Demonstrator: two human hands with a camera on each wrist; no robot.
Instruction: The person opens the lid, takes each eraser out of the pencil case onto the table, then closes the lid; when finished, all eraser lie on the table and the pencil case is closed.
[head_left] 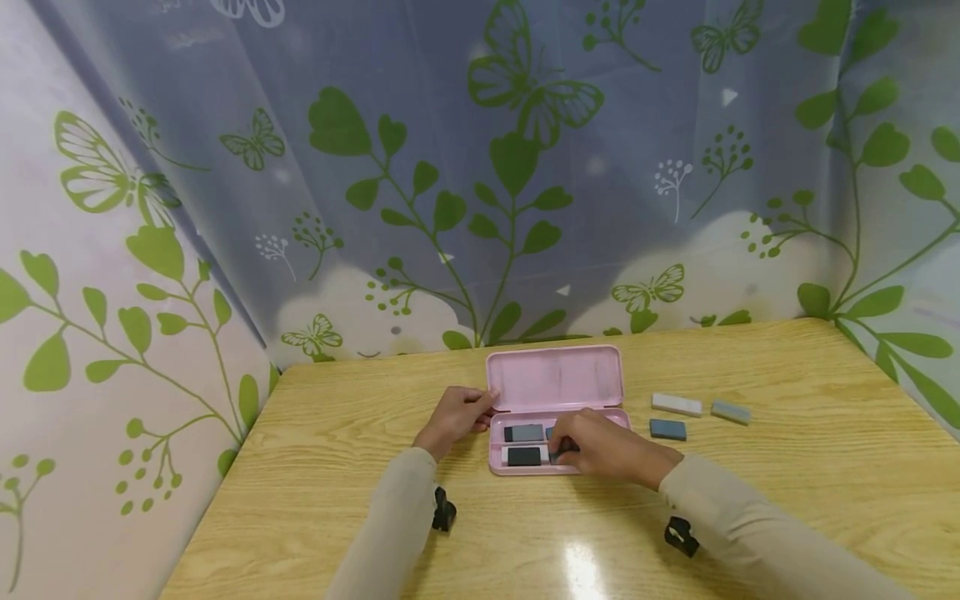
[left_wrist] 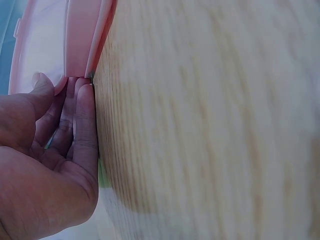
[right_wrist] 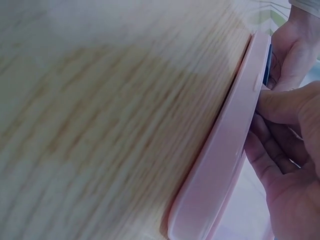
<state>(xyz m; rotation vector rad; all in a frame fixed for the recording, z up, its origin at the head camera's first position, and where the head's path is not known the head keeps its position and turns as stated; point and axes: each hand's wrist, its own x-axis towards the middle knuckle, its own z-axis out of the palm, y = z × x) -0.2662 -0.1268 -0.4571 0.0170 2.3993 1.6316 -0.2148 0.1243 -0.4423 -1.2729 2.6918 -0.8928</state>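
I see the open pink case (head_left: pixel 536 379) on the table (head_left: pixel 300 467), a grey block (head_left: pixel 527 433) far left inside, a black-and-white block (head_left: pixel 525 456) near left. My left hand (head_left: pixel 456 415) pinches the case's left edge; whether my right hand (head_left: pixel 606 448), inside, grasps anything, I cannot tell.

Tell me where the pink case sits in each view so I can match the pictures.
Head: pink case lies open, just below and right of centre.
Left wrist: pink case at upper left, cut off by the top edge.
Right wrist: pink case slants from bottom centre to upper right.
Shared landmark: the left hand, visible in all three.
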